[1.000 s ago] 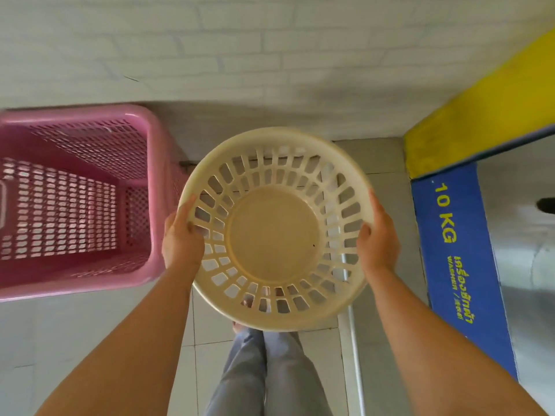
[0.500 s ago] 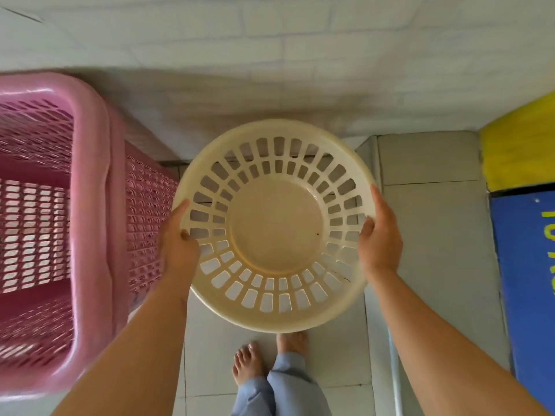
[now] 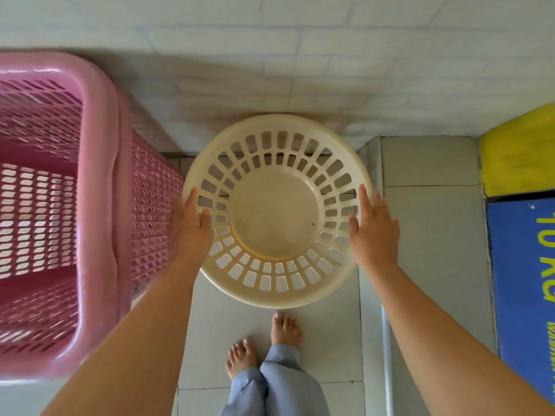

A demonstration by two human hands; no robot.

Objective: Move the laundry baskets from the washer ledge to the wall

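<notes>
A round cream laundry basket (image 3: 274,217) with slotted sides sits low at the foot of the white brick wall (image 3: 300,70), its far rim close to the wall. My left hand (image 3: 192,232) holds the left rim, thumb inside and fingers outside. My right hand (image 3: 374,232) holds the right rim the same way, fingers stretched out straight. A tall pink rectangular basket (image 3: 99,205) stands to the left, against the same wall, and almost touches my left hand.
My bare feet (image 3: 264,343) and grey trouser legs stand on pale floor tiles just behind the cream basket. A raised tiled ledge (image 3: 429,205) runs along the right, with a blue "10 KG" washer panel (image 3: 522,280) and a yellow block (image 3: 519,151) beyond it.
The cream basket has gone down and forward to the foot of the wall. My fingers have straightened along its rim. The view has tilted down, so my feet show more.
</notes>
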